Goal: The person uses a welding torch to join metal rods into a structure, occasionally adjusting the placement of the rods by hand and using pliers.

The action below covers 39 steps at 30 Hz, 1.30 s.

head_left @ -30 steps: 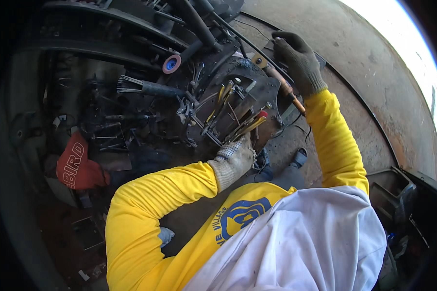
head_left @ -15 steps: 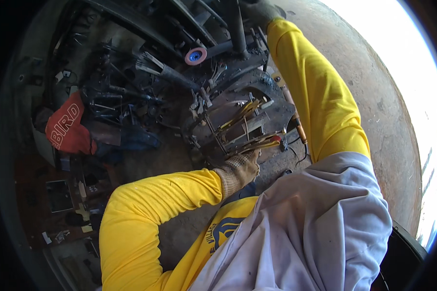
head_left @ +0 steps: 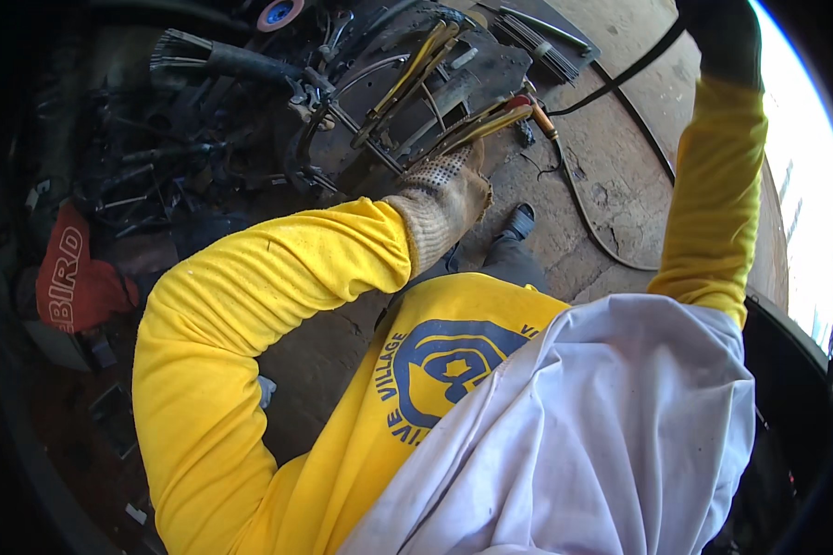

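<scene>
At the near edge of the dark metal surface [head_left: 502,67], got the gloved left hand [head_left: 444,190] right up against a yellow-handled tool [head_left: 500,123]. Can't see the fingertips under there, so can't tell how far closed or whether really gripping it. Well off to the right of the surface, got the right hand [head_left: 727,39], super dark and cut off by the view's edge. Can make out a black cable [head_left: 634,69] running from there back toward the surface, but honestly can't say how open or whether holding it. Just off the surface's right side, see an orange handle [head_left: 543,120], plus a thin hose [head_left: 585,217] curving over the floor [head_left: 611,176]. Past the far right side, spot a bundle of rods [head_left: 548,51]. Left of the surface, a pipe [head_left: 254,72] stuffed with thin rods [head_left: 178,54]. Way left and nearer, a person in red [head_left: 74,277].
</scene>
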{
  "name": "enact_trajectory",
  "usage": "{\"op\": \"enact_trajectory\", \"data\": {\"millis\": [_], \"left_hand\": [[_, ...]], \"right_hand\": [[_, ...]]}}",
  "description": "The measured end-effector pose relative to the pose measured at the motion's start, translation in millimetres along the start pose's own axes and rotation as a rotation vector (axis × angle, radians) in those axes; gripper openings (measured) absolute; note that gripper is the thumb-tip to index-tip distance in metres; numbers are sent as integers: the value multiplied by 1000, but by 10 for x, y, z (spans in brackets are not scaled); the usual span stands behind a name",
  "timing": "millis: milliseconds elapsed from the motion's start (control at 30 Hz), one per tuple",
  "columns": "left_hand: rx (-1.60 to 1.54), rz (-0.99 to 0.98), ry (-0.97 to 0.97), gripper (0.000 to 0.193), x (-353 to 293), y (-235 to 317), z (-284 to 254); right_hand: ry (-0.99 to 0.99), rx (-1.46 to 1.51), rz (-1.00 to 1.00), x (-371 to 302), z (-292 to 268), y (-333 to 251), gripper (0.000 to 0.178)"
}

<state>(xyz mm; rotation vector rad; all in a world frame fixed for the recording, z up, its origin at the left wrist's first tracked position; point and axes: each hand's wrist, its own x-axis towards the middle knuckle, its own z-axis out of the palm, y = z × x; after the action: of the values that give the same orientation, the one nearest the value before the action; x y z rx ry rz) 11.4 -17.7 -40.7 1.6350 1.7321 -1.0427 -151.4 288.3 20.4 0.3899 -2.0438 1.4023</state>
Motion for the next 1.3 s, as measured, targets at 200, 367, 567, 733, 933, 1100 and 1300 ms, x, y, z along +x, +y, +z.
{"op": "enact_trajectory", "data": {"millis": [200, 367, 567, 733, 933, 1100, 1300], "left_hand": [[157, 62, -42, 29, -132, -161, -247], [132, -107, -198, 28, -275, -150, -516], [244, -136, -192, 29, -326, -16, -594], [259, -162, -213, 30, -294, 8, -634], [241, -209, -248, 31, -376, 53, -616], [252, -203, -241, 32, -306, 65, -670], [221, -228, -247, 34, -348, 31, -661]], "right_hand": [[264, 868, 668, -2727, -710, -456, 43], [683, 505, 871, -4071, 89, -1587, 40], [663, 320, 1184, -4959, 744, -2207, 45], [677, 289, 1167, -5292, 1097, -2355, 48], [470, 351, 1228, -5517, 1250, -2384, 40], [331, 152, 1147, -5451, 1351, -2343, 38], [238, 155, 1208, -5337, 1315, -2339, 42]]}}
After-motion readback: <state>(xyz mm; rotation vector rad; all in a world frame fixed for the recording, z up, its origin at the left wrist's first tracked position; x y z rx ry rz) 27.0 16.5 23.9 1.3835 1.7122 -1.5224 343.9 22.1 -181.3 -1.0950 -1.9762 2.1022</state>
